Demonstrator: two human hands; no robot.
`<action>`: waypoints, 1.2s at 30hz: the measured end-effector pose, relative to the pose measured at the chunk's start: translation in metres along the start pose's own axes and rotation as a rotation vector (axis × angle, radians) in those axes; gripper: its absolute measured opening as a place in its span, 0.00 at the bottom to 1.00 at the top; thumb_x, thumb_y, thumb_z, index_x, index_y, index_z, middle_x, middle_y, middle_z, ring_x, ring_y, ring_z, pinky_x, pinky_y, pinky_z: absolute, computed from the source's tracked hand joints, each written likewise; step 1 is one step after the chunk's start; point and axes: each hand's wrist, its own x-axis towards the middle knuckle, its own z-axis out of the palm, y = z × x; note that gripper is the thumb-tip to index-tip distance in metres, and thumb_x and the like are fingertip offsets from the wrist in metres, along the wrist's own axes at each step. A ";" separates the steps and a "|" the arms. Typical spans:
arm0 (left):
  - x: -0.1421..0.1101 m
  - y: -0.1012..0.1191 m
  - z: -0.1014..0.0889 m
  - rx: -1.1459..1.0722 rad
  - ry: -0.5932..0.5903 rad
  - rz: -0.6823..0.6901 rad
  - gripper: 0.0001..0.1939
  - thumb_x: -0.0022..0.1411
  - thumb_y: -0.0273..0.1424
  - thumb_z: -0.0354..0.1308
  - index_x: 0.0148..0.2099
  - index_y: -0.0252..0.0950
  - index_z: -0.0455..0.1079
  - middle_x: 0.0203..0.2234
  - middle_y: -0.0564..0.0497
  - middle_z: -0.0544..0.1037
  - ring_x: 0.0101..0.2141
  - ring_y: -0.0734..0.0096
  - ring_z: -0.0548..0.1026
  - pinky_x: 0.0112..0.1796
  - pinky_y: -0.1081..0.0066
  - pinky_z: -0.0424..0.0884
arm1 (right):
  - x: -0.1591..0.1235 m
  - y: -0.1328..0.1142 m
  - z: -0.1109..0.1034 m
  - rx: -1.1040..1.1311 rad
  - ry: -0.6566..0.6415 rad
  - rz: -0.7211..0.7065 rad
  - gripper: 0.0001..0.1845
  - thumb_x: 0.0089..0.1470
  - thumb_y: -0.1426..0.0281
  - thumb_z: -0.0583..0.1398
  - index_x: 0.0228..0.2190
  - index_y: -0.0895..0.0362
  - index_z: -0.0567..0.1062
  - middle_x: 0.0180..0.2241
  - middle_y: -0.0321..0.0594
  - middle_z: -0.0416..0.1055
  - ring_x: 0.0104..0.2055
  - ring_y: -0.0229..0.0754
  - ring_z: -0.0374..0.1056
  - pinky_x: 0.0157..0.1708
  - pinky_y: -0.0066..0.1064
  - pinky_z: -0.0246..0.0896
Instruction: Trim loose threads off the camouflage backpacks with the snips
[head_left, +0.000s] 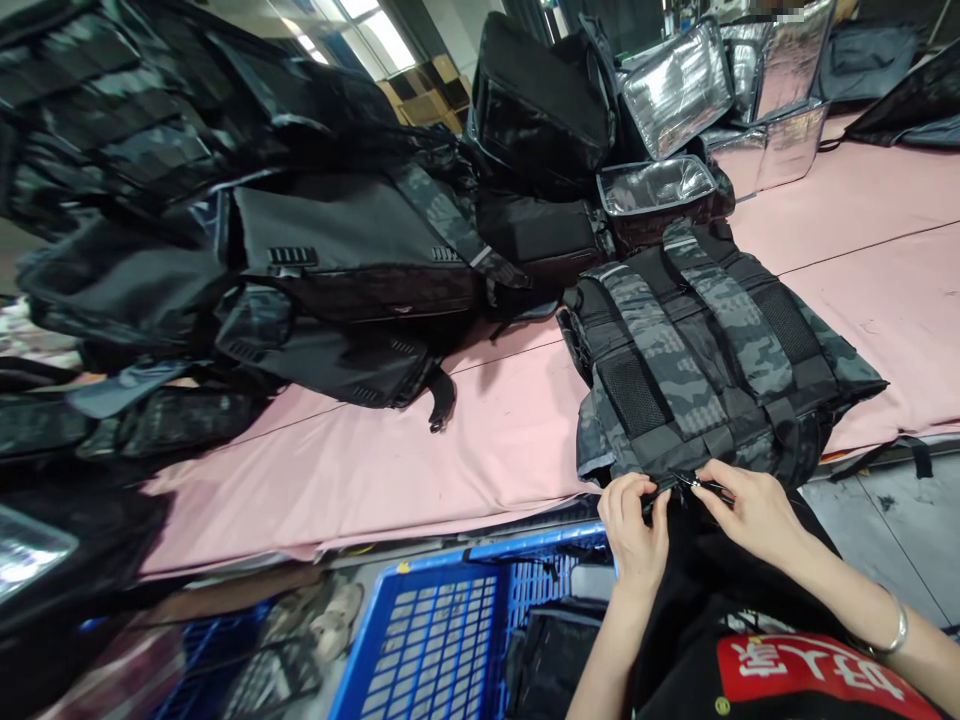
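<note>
A dark camouflage backpack [712, 350] lies back side up on the pink table [465, 440], its padded shoulder straps facing me. My left hand [637, 530] is closed, pinching the bag's lower edge at the table's front. My right hand [750, 505] is closed in a pinch on a small metal zipper pull at that same edge, a few centimetres to the right of the left hand. A silver bracelet [896, 630] circles my right wrist.
A heap of black and camouflage bags [300, 250] covers the table's left and back. Open bags with silver foil lining [675, 90] stand at the back right. A blue plastic crate [450, 640] sits below the table edge in front of me.
</note>
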 end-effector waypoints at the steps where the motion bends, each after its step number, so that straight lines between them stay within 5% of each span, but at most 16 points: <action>1: 0.000 0.000 0.000 -0.006 -0.004 -0.003 0.05 0.57 0.27 0.56 0.36 0.34 0.62 0.35 0.47 0.70 0.40 0.68 0.68 0.43 0.64 0.63 | 0.000 0.001 0.000 0.035 -0.010 0.023 0.12 0.57 0.60 0.52 0.35 0.55 0.69 0.31 0.33 0.71 0.27 0.33 0.66 0.27 0.26 0.56; 6: 0.002 -0.005 0.002 -0.026 -0.007 0.014 0.08 0.56 0.26 0.57 0.39 0.34 0.62 0.37 0.47 0.70 0.42 0.68 0.67 0.44 0.63 0.63 | 0.003 0.004 0.004 0.283 0.001 0.130 0.11 0.55 0.61 0.54 0.35 0.56 0.68 0.33 0.35 0.71 0.31 0.35 0.67 0.30 0.25 0.59; 14: 0.026 -0.031 -0.002 0.173 0.013 0.319 0.12 0.55 0.26 0.59 0.43 0.36 0.68 0.34 0.47 0.72 0.38 0.66 0.69 0.40 0.64 0.63 | 0.003 0.006 -0.014 0.338 0.015 0.069 0.11 0.55 0.62 0.53 0.34 0.57 0.67 0.25 0.33 0.66 0.24 0.32 0.61 0.26 0.23 0.55; 20: 0.039 -0.072 -0.031 0.213 0.124 0.174 0.10 0.57 0.26 0.57 0.43 0.33 0.68 0.35 0.45 0.74 0.38 0.66 0.71 0.43 0.64 0.65 | -0.024 0.074 -0.021 0.407 0.442 0.387 0.19 0.60 0.58 0.46 0.42 0.59 0.62 0.29 0.37 0.66 0.30 0.35 0.62 0.32 0.27 0.59; 24: 0.016 -0.065 -0.030 0.186 0.224 0.056 0.08 0.57 0.25 0.55 0.41 0.32 0.67 0.32 0.46 0.73 0.34 0.69 0.71 0.39 0.68 0.67 | -0.033 0.111 -0.009 0.388 0.485 0.500 0.22 0.51 0.55 0.56 0.41 0.59 0.68 0.39 0.42 0.69 0.38 0.40 0.65 0.40 0.33 0.60; 26: -0.002 -0.047 -0.018 0.063 0.101 0.048 0.07 0.58 0.23 0.52 0.40 0.33 0.67 0.31 0.48 0.72 0.32 0.72 0.71 0.36 0.71 0.69 | -0.029 0.115 0.001 0.402 0.455 0.522 0.25 0.44 0.54 0.61 0.39 0.59 0.71 0.36 0.42 0.71 0.35 0.41 0.66 0.39 0.34 0.60; 29: -0.022 -0.018 0.005 -0.158 -0.327 0.139 0.07 0.60 0.23 0.50 0.40 0.35 0.67 0.33 0.48 0.73 0.34 0.73 0.72 0.37 0.72 0.70 | -0.016 0.112 0.014 0.434 0.503 0.541 0.25 0.44 0.54 0.61 0.38 0.60 0.72 0.34 0.43 0.71 0.33 0.41 0.65 0.38 0.35 0.60; 31: -0.023 -0.005 0.018 -0.199 -0.501 0.223 0.11 0.60 0.22 0.50 0.44 0.35 0.66 0.38 0.47 0.73 0.40 0.71 0.71 0.41 0.71 0.70 | -0.007 0.108 0.017 0.474 0.567 0.544 0.23 0.48 0.53 0.58 0.33 0.62 0.72 0.31 0.43 0.69 0.32 0.40 0.63 0.35 0.33 0.60; 36: 0.015 0.005 0.031 0.083 -0.361 0.435 0.23 0.58 0.25 0.53 0.56 0.32 0.59 0.51 0.41 0.66 0.53 0.60 0.62 0.52 0.56 0.62 | -0.011 0.093 0.006 0.604 0.551 0.478 0.23 0.50 0.52 0.56 0.27 0.62 0.68 0.23 0.38 0.63 0.26 0.35 0.58 0.27 0.27 0.56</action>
